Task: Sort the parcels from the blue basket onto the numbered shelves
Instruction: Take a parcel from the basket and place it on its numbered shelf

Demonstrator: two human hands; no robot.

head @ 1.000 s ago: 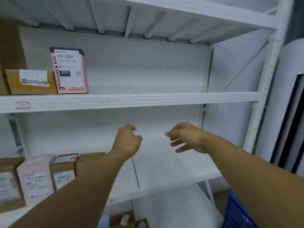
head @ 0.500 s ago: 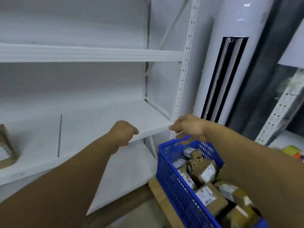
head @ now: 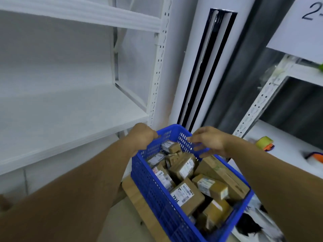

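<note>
Blue basket [head: 157, 198] of brown parcels [head: 183, 196] sits lower centre on a wooden board [head: 139, 203], white shelf [head: 52, 110] at left, tall white unit [head: 201, 67] behind; right hand [head: 208, 142] slack-fingered over far rim, left hand [head: 143, 137] curled at rim corner, grip unclear.

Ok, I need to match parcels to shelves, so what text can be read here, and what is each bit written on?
"2-": large dark characters on the white sign at top right; anything after them is cut off by the frame edge.
"7936", roughly: handwritten on the label of a brown parcel in the blue basket; the digits are not certain.
Printed labels on the other parcels: too small and blurred to read.
</note>
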